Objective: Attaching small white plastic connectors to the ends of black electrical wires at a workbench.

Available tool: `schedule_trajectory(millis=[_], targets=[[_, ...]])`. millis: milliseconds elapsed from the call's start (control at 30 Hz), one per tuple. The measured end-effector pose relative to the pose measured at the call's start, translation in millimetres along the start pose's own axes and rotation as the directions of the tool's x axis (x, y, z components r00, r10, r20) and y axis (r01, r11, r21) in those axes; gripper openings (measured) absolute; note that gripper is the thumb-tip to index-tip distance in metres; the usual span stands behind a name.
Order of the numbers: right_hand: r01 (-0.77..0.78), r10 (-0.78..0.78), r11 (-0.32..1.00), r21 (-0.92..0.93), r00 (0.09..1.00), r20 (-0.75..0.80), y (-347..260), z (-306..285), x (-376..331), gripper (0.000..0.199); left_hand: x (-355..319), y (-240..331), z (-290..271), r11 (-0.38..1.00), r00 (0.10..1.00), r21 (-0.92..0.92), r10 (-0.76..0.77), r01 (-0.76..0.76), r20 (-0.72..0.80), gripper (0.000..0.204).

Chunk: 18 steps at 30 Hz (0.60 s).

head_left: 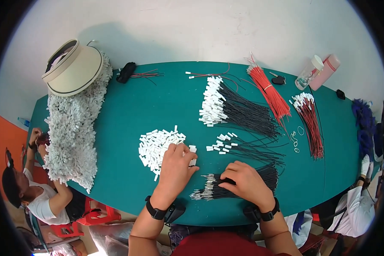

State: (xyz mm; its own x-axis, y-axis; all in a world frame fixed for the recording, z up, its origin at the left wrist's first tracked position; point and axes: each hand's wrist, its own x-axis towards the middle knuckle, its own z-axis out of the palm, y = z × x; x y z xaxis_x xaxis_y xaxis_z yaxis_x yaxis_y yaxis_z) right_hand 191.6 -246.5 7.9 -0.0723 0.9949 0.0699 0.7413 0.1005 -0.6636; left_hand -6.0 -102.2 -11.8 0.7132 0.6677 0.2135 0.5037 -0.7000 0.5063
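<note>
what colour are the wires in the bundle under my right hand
Black, with bare metal tips at the left end. The bundle of wires shows best in the head view.

The green table [128,106] carries a pile of white plugs [158,147], bundles of black wires [243,113] and red wires [271,94], a visor [74,68], and perhaps a key [278,79].

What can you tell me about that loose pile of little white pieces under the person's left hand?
The pile of white pieces is a loose heap of small, rectangular, plastic-looking connector housings lying at all angles on the green table. The left hand rests on its right edge, fingertips among the pieces. A few strays lie beside it.
</note>
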Motion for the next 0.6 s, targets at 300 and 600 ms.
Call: schedule_trajectory(millis=[300,600], targets=[[0.037,-0.037,0.999,0.036,0.999,-0.011,2,2,1,0.010,1,-4,-2,0.985,0.998,-0.167,0.051,-0.045,0.036,0.024],[0.079,-0.042,0.973,0.217,0.984,-0.171,-2,-1,1,0.006,-2,-8,6,-0.366,0.833,-0.765,0.056,0.530,0.551,0.039]])
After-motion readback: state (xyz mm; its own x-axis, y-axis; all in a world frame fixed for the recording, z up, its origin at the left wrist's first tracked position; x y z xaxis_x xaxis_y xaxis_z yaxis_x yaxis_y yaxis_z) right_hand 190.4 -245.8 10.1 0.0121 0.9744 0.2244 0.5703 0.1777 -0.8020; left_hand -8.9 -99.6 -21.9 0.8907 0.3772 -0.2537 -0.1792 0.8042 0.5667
